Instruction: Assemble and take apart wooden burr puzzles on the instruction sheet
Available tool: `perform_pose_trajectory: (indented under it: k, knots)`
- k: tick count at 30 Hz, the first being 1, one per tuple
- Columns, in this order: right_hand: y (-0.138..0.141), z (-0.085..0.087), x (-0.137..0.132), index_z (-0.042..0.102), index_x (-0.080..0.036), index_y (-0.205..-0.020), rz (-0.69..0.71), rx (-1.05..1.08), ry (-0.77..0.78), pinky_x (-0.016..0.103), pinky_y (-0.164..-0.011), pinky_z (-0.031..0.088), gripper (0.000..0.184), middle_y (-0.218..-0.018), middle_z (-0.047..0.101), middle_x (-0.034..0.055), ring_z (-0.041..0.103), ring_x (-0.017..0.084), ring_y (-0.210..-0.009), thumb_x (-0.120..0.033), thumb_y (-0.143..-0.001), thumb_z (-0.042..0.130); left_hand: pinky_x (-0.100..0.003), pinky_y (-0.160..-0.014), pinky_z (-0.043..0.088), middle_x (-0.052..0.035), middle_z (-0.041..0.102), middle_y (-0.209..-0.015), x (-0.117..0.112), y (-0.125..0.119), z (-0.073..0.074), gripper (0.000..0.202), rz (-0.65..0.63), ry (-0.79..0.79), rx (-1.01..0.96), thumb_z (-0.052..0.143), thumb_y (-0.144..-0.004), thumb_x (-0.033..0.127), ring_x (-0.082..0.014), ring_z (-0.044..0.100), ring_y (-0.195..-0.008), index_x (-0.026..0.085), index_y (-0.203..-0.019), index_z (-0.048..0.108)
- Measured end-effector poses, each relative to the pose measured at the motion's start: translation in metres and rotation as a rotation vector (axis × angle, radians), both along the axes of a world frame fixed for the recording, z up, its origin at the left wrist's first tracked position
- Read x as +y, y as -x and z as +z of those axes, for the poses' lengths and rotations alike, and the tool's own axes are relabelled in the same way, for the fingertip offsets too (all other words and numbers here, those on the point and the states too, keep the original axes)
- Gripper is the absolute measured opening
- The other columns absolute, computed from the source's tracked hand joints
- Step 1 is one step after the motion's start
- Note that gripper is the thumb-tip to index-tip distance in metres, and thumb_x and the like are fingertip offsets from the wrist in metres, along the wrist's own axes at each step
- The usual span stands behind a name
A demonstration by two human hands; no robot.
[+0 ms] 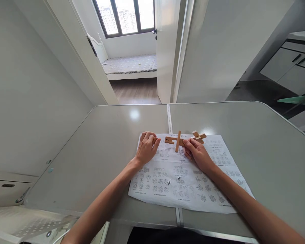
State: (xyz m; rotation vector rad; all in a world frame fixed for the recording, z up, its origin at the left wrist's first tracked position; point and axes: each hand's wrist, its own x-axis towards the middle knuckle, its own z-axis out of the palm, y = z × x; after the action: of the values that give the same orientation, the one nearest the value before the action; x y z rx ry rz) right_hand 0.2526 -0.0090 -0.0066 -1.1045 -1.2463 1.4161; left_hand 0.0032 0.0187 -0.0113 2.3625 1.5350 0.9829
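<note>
My right hand point(197, 153) is closed on a wooden puzzle point(177, 140) of notched bars, with one short bar crossing a longer one and more pieces joined at its right end point(199, 136). The puzzle hovers just over the far edge of a printed instruction sheet point(188, 184). My left hand point(147, 147) rests on the sheet's far left corner with its fingers curled in; I cannot make out anything inside them. A small gap separates it from the puzzle's left end.
The sheet lies on a grey folding table point(96, 159) with a seam down its middle. Beyond the table, a doorway opens onto a room with a bed point(130, 64) and window. Grey cabinets point(289, 64) stand at the right.
</note>
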Motion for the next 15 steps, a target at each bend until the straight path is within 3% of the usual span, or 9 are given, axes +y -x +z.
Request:
perform_pose_trajectory:
  k: [7, 15]
  knots:
    - [0.0011, -0.0003, 0.0010, 0.047, -0.023, -0.075, 0.004, 0.007, 0.000, 0.027, -0.048, 0.031, 0.050, -0.057, 0.045, -0.0066, 0.040, 0.010, -0.045, -0.065, -0.095, 0.064, -0.044, -0.101, 0.050, -0.0070, 0.065, -0.105, -0.0004, -0.0011, -0.0011, 0.020, -0.003, -0.021, 0.023, 0.057, -0.103, 0.034, -0.0253, 0.054, -0.112, 0.022, -0.086, 0.058]
    - [-0.0004, -0.0018, 0.0009, 0.047, -0.023, -0.076, 0.012, 0.000, -0.007, 0.028, -0.050, 0.032, 0.047, -0.059, 0.044, -0.0068, 0.039, 0.010, -0.046, -0.062, -0.098, 0.062, -0.045, -0.100, 0.052, -0.0083, 0.064, -0.113, -0.0017, -0.0022, -0.0029, 0.015, -0.019, 0.058, 0.108, 0.067, -0.097, 0.033, -0.0285, 0.052, -0.118, 0.022, -0.094, 0.059]
